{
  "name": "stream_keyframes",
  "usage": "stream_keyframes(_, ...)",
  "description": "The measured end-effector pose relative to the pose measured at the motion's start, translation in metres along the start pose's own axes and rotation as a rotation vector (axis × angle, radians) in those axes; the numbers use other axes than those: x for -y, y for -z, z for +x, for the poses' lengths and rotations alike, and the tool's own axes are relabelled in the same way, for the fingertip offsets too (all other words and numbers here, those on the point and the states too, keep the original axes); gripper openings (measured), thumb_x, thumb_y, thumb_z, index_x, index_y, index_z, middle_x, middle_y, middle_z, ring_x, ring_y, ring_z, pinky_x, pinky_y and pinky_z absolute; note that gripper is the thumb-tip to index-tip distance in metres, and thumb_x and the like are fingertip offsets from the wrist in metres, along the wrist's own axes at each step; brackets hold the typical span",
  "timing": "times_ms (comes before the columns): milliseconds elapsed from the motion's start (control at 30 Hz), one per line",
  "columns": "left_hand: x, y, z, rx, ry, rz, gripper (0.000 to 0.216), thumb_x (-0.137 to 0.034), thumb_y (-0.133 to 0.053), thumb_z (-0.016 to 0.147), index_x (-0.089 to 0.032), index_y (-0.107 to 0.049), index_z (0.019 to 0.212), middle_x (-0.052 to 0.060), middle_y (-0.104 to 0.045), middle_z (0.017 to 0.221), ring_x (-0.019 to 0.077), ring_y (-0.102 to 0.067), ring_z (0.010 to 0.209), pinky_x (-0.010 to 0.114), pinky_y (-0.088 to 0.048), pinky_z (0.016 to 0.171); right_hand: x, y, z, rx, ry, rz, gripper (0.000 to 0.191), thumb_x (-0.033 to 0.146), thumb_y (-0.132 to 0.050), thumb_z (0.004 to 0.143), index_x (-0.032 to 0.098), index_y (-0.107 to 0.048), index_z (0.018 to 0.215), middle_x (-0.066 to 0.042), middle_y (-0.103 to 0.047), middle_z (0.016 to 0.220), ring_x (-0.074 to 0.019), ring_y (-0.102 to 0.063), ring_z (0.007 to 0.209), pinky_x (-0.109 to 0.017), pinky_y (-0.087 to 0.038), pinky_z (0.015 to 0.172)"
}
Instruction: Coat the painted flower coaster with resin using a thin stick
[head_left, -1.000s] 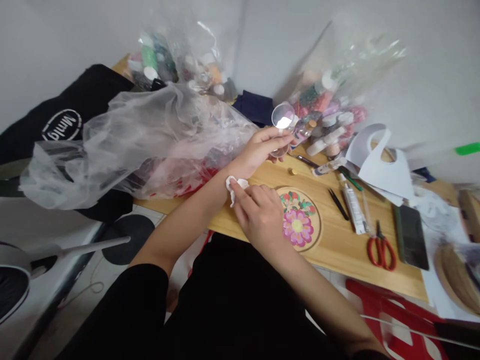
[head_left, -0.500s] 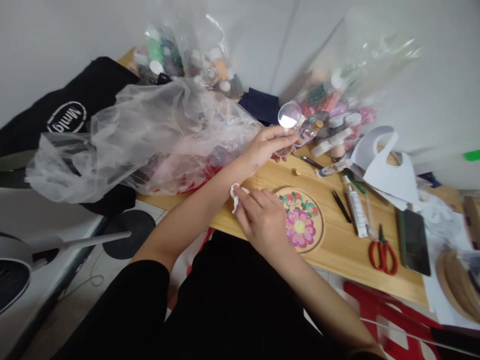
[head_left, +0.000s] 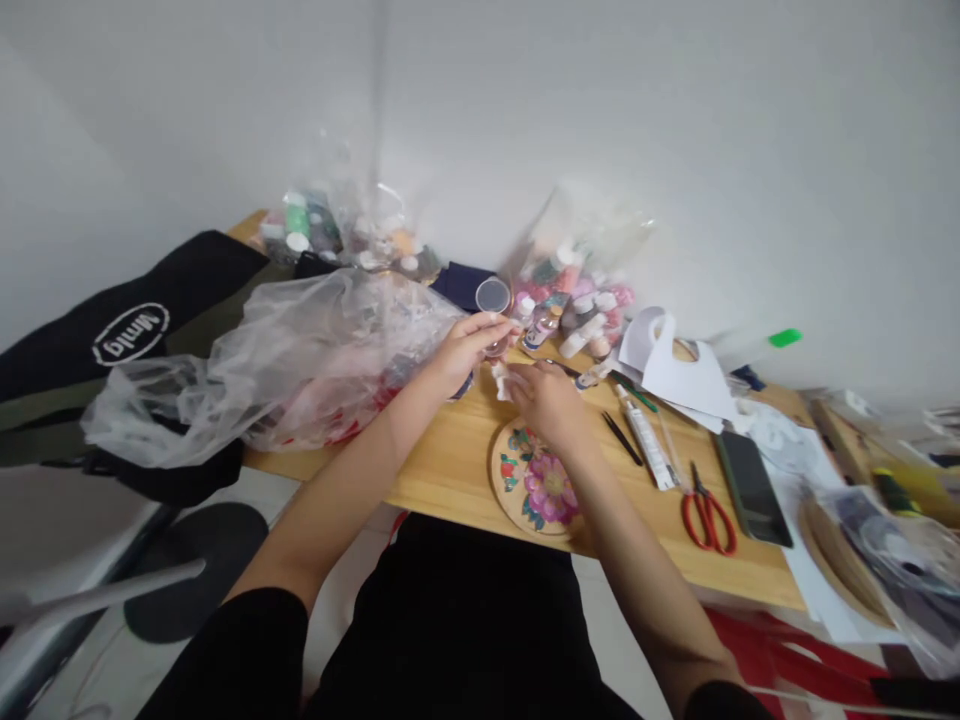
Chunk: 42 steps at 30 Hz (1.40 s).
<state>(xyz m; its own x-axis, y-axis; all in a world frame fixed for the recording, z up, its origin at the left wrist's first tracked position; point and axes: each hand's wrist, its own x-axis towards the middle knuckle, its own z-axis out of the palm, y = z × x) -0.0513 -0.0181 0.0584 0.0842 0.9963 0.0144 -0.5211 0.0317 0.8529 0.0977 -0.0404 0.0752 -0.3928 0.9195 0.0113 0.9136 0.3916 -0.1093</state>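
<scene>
Held in the fingers of my left hand (head_left: 474, 348) is a small clear round case (head_left: 493, 295), its disc-like upper part standing above the fingertips and its lower part partly hidden by them. My right hand (head_left: 549, 398) pinches a crumpled white tissue (head_left: 501, 382) just below the left fingertips. Under the right wrist lies a round wooden-rimmed piece (head_left: 551, 490) with a pink flower, red fruits and green leaves; the forearm covers part of it. Close by stands a small corked bottle (head_left: 541, 328).
To the right lie black tweezers (head_left: 622, 438), a white tube (head_left: 646, 440), red-handled scissors (head_left: 709, 515), a phone (head_left: 754, 488) and white paper cutouts (head_left: 682, 375). A crumpled plastic bag (head_left: 300, 360) covers the left. Bagged bottles (head_left: 585, 290) stand against the wall.
My right hand has moved with the tissue from beside the left forearm up to the left fingertips. The left hand still holds the case. The camera view has tilted upward.
</scene>
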Motion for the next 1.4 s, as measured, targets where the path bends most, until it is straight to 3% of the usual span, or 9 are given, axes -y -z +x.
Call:
stream_keyframes(300, 0.003, 0.000, -0.001, -0.040, 0.008, 0.035, 0.014, -0.024, -0.073, 0.067, -0.013, -0.066, 0.070, -0.001, -0.063, 0.062, 0.0073, -0.055, 0.051, 0.020, -0.039, 0.050, 0.001, -0.004, 0.011, 0.026, -0.016, -0.081, 0.032, 0.023, -0.040, 0.097, 0.015, -0.070, 0.107, -0.016, -0.070, 0.110, -0.0233, -0.065, 0.104, -0.030, -0.046, 0.080)
stream_keyframes(500, 0.003, 0.002, -0.001, -0.056, -0.001, 0.086, 0.013, -0.024, -0.072, 0.069, -0.013, -0.064, 0.071, -0.001, -0.063, 0.062, 0.0070, -0.056, 0.051, 0.019, -0.038, 0.050, 0.004, 0.001, 0.007, 0.074, 0.019, -0.039, 0.024, 0.028, -0.057, 0.088, 0.015, -0.071, 0.103, -0.016, -0.073, 0.105, -0.0255, -0.067, 0.102, -0.032, -0.047, 0.081)
stream_keyframes(633, 0.004, 0.000, -0.001, -0.063, 0.004, 0.120, 0.014, -0.024, -0.072, 0.069, -0.014, -0.063, 0.071, -0.002, -0.063, 0.063, 0.0061, -0.056, 0.051, 0.018, -0.040, 0.051, 0.002, 0.003, -0.003, 0.030, 0.013, 0.019, 0.027, 0.027, -0.056, 0.089, 0.015, -0.068, 0.110, -0.013, -0.072, 0.109, -0.0229, -0.065, 0.105, -0.031, -0.047, 0.085)
stream_keyframes(800, 0.007, -0.002, -0.001, -0.057, 0.010, 0.135, 0.016, -0.024, -0.075, 0.067, -0.013, -0.063, 0.069, -0.002, -0.063, 0.062, 0.0056, -0.056, 0.053, 0.017, -0.041, 0.051, -0.026, 0.015, -0.025, -0.120, -0.115, 0.065, 0.029, 0.027, -0.049, 0.094, 0.017, -0.066, 0.115, -0.010, -0.070, 0.113, -0.0206, -0.062, 0.107, -0.029, -0.045, 0.089)
stream_keyframes(933, 0.008, -0.003, -0.002, -0.047, 0.026, 0.138, 0.018, -0.025, -0.076, 0.064, -0.013, -0.063, 0.069, -0.002, -0.063, 0.061, 0.0057, -0.056, 0.051, 0.017, -0.041, 0.050, -0.061, 0.026, -0.038, -0.258, -0.273, 0.037, 0.036, 0.022, -0.040, 0.096, 0.014, -0.062, 0.124, -0.015, -0.067, 0.117, -0.0270, -0.058, 0.112, -0.036, -0.043, 0.092)
stream_keyframes(1000, 0.008, -0.005, -0.003, -0.047, 0.032, 0.140, 0.019, -0.025, -0.077, 0.064, -0.013, -0.063, 0.069, -0.001, -0.063, 0.061, 0.0056, -0.056, 0.051, 0.017, -0.041, 0.049, -0.075, 0.026, -0.039, -0.296, -0.274, 0.026, 0.041, 0.025, -0.043, 0.096, 0.015, -0.057, 0.133, -0.015, -0.062, 0.126, -0.0287, -0.055, 0.116, -0.038, -0.042, 0.094)
stream_keyframes(1100, 0.007, -0.007, -0.004, -0.051, 0.033, 0.146, 0.019, -0.025, -0.077, 0.065, -0.012, -0.062, 0.068, -0.001, -0.062, 0.060, 0.0054, -0.056, 0.052, 0.016, -0.041, 0.050, -0.087, 0.018, -0.036, -0.311, -0.207, 0.032, 0.042, 0.026, -0.048, 0.095, 0.020, -0.055, 0.136, -0.012, -0.059, 0.135, -0.0256, -0.054, 0.119, -0.036, -0.041, 0.097)
stream_keyframes(1300, 0.007, -0.007, -0.004, -0.057, 0.037, 0.148, 0.016, -0.024, -0.074, 0.069, -0.013, -0.062, 0.069, -0.001, -0.062, 0.060, 0.0054, -0.055, 0.050, 0.018, -0.040, 0.050, -0.097, -0.012, -0.026, -0.374, -0.180, 0.116, 0.042, 0.024, -0.045, 0.096, 0.012, -0.054, 0.135, -0.015, -0.068, 0.118, -0.0236, -0.058, 0.111, -0.036, -0.041, 0.099)
stream_keyframes(1400, 0.008, -0.006, -0.003, -0.058, 0.046, 0.140, 0.014, -0.022, -0.073, 0.070, -0.013, -0.063, 0.068, -0.001, -0.063, 0.061, 0.0056, -0.055, 0.051, 0.018, -0.040, 0.051, -0.100, -0.026, -0.020, -0.408, -0.193, 0.199, 0.042, 0.028, -0.049, 0.095, 0.011, -0.055, 0.132, -0.017, -0.067, 0.120, -0.0243, -0.059, 0.112, -0.036, -0.041, 0.099)
